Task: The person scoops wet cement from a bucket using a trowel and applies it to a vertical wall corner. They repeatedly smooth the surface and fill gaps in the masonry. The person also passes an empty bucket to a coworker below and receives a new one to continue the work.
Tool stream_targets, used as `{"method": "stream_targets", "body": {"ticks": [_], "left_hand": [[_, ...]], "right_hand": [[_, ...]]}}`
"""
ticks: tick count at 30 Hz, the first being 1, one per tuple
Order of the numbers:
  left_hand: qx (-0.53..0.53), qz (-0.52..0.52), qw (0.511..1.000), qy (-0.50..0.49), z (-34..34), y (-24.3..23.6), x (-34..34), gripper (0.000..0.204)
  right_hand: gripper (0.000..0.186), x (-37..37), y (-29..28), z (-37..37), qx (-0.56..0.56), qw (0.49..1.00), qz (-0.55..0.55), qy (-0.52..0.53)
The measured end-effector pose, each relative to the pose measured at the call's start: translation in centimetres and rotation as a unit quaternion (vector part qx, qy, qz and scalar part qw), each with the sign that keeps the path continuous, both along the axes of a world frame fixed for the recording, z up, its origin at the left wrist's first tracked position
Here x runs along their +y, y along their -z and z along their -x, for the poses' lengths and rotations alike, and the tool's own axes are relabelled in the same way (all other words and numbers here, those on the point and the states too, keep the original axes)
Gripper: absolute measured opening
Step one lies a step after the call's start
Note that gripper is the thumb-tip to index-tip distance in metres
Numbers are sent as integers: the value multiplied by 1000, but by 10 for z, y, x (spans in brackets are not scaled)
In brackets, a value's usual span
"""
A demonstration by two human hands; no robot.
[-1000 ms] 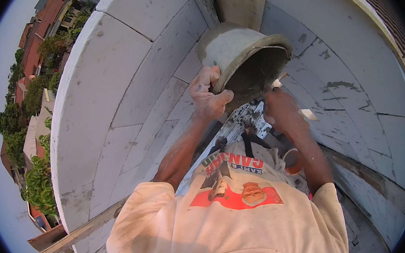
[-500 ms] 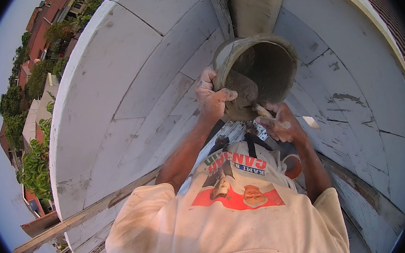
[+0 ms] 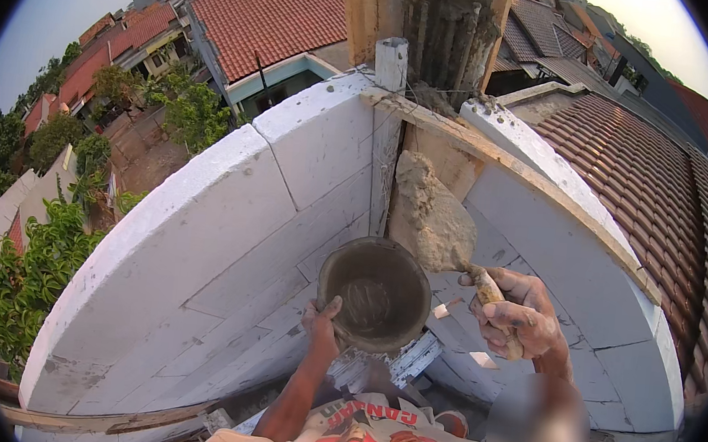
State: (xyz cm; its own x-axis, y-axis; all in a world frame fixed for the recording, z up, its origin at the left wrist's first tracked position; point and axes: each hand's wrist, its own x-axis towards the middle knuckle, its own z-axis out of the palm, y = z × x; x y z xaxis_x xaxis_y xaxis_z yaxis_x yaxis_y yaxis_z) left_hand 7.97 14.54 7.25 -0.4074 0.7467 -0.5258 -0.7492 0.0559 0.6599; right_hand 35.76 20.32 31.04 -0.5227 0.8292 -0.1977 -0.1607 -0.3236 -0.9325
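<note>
My left hand (image 3: 320, 325) grips the left rim of a round, mortar-stained bucket (image 3: 369, 315), thumb on the rim, with a smeared, nearly bare inside showing. At its upper right, my right hand (image 3: 514, 315) is closed round the handle of a trowel (image 3: 491, 305). A thick load of wet grey mortar (image 3: 432, 215) covers the blade, which is raised above and right of the bucket in front of the wooden boards (image 3: 411, 142) at the corner.
White block walls (image 3: 183, 248) meet at a mortar-streaked column with timber formwork (image 3: 364, 11); a plank (image 3: 558, 201) crosses the right wall's top. Beyond the walls are tiled roofs (image 3: 262, 23) and trees (image 3: 21, 268) below. A wooden batten (image 3: 100, 424) runs along the bottom left.
My view has lifted to the wall tops and roofs. The bucket has tipped back from its side to face up, and the trowel has come out of it, raised with mortar on it.
</note>
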Motion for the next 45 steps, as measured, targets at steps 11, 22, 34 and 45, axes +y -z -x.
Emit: {"method": "stream_targets", "body": {"ticks": [11,22,34,45], "left_hand": [[223,228,939,132,59,120,-60,37],[167,155,930,288,92,155,-106,38],[299,181,703,619,24,200,-130,34],[406,41,438,801,-71,393,-291,32]], "right_hand": [[36,169,-204,72,-608,544,-547,187],[39,-142,188,94,-365,873,-95,311],[18,-632,527,276,-341,686,460,449],[13,-723,541,515,78,410,627,658]]}}
